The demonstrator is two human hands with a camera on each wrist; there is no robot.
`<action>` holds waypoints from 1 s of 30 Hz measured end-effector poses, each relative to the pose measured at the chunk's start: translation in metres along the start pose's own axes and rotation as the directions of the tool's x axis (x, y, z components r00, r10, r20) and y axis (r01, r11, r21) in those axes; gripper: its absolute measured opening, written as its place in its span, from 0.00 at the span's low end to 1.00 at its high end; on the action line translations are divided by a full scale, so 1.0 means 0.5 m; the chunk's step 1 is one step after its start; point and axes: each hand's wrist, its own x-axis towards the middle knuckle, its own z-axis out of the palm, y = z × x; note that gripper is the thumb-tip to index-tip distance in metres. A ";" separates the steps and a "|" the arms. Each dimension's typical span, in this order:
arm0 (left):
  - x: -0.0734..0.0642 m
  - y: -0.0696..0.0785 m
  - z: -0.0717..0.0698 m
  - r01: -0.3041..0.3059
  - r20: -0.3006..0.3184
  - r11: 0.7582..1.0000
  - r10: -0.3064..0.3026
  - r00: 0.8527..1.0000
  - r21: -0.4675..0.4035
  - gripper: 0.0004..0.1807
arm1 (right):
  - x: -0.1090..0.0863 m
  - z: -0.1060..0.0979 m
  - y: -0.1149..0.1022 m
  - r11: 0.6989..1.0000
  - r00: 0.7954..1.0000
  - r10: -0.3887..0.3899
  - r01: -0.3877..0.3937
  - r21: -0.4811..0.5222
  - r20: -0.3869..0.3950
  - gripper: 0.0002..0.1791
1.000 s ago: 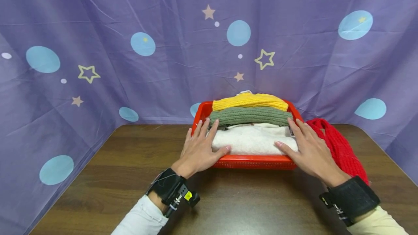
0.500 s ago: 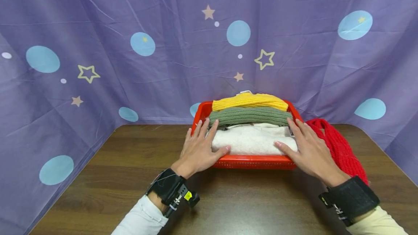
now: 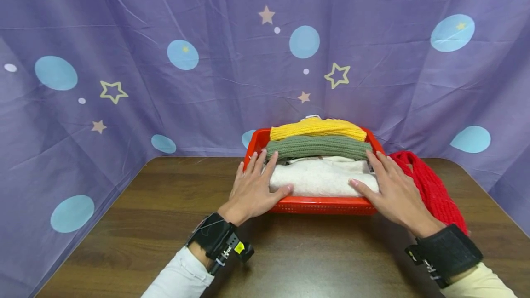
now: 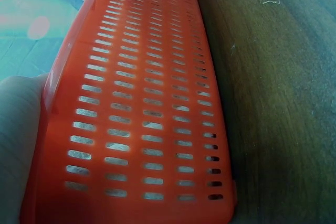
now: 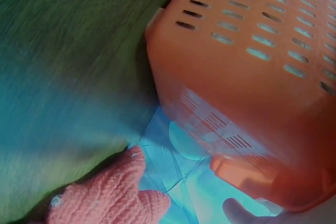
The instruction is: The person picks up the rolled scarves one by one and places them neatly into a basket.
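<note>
A red plastic basket (image 3: 325, 201) with slotted walls stands on the table, holding folded knitwear. Inside, from back to front, lie a yellow ribbed knit (image 3: 316, 128), a green ribbed knit (image 3: 319, 147) and a white fuzzy piece (image 3: 316, 180). My left hand (image 3: 253, 191) rests on the basket's left front corner, fingers spread and thumb over the front rim by the white piece. On the right front corner, my right hand (image 3: 393, 190) lies in the same way with its fingers extended. Both wrist views show mostly the basket's outer wall (image 4: 142, 87).
A red knitted piece (image 3: 434, 192) lies on the table right of the basket, beside my right hand; its end (image 5: 105, 192) shows in the right wrist view. A purple curtain (image 3: 223, 82) with stars hangs right behind the brown wooden table (image 3: 174, 215).
</note>
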 end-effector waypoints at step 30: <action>0.001 0.006 -0.005 -0.003 -0.006 1.000 0.003 1.000 -0.019 0.50 | -0.018 -0.090 0.154 0.836 0.829 0.546 -0.531 -0.136 0.121 0.54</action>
